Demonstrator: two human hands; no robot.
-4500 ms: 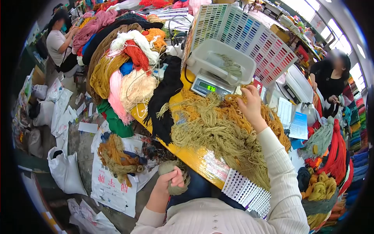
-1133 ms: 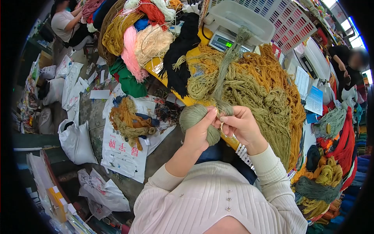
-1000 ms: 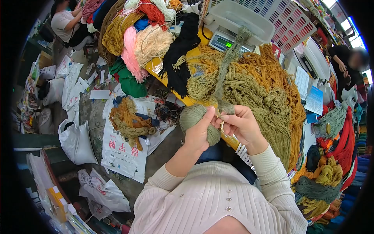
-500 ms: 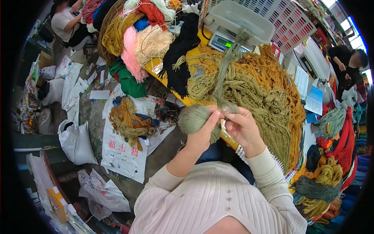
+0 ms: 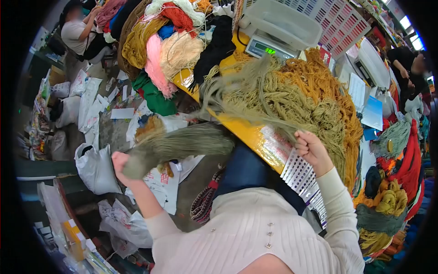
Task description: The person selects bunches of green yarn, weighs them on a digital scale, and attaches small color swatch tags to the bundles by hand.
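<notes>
My left hand is closed around one end of a grey-green yarn skein, out to the left over the floor. The skein stretches sideways toward my lap and is blurred by motion. Over the table's yellow edge, my right hand pinches the end of a thin grey-green yarn strand. That strand sweeps left in a smeared loop above the table. Just beyond my right hand lies a large heap of olive yarn, with orange-brown yarn beside it.
A digital scale with a clear tray stands at the back. Pink yarn and black yarn lie left of it. Perforated cards hang at the table edge. White sacks sit on the floor. Two other people are farther off.
My hands have moved far apart, the left one out to the left with the skein. The bundled skein is now drawn out long, and its tail has left the scale.
</notes>
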